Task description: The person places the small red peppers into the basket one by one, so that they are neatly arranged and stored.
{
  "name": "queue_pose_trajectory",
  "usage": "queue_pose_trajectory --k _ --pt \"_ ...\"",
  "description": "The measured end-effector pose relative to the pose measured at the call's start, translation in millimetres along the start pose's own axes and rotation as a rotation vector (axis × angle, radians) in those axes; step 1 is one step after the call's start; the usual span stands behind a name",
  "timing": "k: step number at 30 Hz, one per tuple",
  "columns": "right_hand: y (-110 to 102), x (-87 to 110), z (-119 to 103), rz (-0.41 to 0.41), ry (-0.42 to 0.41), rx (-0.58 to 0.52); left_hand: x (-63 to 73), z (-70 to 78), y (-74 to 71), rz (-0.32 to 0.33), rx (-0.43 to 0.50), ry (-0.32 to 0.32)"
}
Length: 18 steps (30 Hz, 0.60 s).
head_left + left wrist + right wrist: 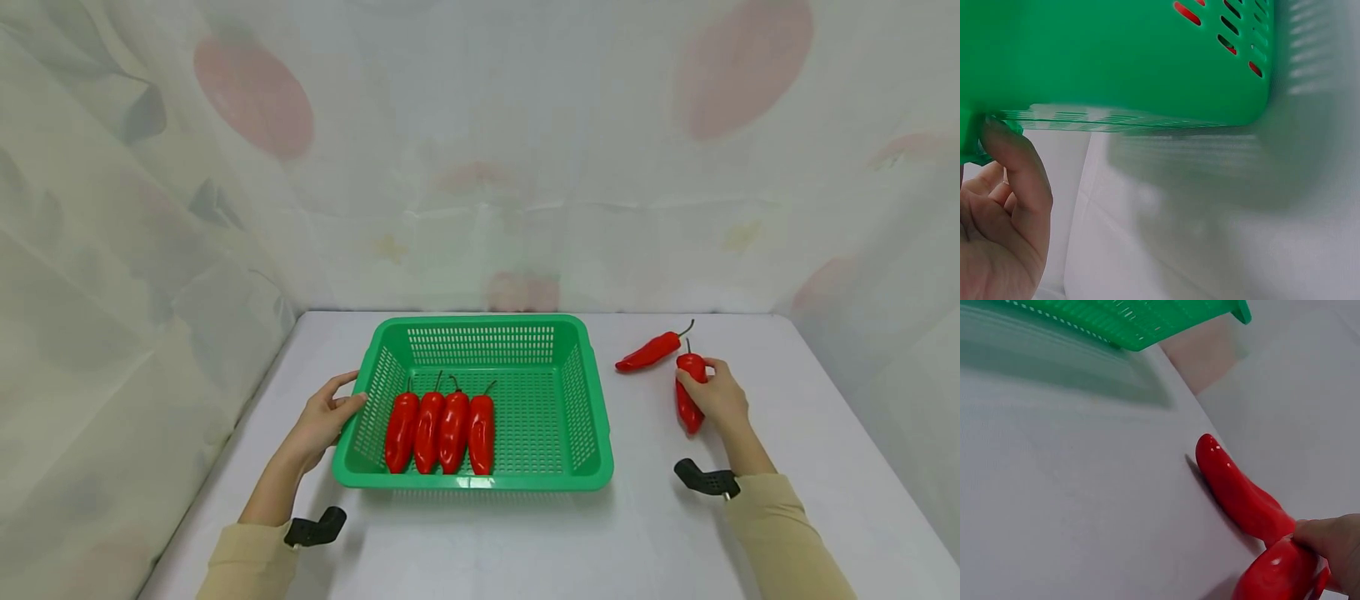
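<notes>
A green plastic basket (480, 482) with slotted sides stands mid-table, and several red chili peppers (453, 433) lie side by side in its left half, stems toward the back. My left hand (322, 421) grips the basket's left rim, thumb over the edge. In the left wrist view its thumb (1019, 159) presses close under the green rim. Right of the basket, my right hand (718, 396) pinches a red chili pepper (688, 410) near its stem end, tip pointing to the front. Just behind it lies another red chili pepper (648, 352), its stem toward the back right.
The white table (480, 550) ends at a pale patterned curtain (480, 242) at the back. More of this cloth (135, 292) hangs along the left side. A black wrist camera (315, 527) sticks out inward from the left sleeve, another camera (705, 479) from the right.
</notes>
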State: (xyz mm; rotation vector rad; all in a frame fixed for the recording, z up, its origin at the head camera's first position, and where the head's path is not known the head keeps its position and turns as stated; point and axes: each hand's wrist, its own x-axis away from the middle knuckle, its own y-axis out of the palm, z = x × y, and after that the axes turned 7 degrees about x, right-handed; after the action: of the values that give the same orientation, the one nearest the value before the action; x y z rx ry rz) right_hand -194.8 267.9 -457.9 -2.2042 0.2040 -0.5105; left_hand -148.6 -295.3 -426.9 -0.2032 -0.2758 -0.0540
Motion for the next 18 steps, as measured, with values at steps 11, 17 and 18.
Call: queue_pose_trajectory --k 11,17,18 --pt "-5.4 5.4 -10.7 0.007 -0.075 -0.033 -1.0 -0.3 -1.7 -0.005 -0.002 0.002" --pt "-7.7 9.7 -18.7 0.004 -0.103 -0.058 -1.3 -0.9 -1.3 -0.004 0.006 -0.003" --pt "-8.3 10.8 -20.7 0.007 -0.112 -0.059 -1.5 -1.2 -1.1 -0.001 0.011 -0.008"
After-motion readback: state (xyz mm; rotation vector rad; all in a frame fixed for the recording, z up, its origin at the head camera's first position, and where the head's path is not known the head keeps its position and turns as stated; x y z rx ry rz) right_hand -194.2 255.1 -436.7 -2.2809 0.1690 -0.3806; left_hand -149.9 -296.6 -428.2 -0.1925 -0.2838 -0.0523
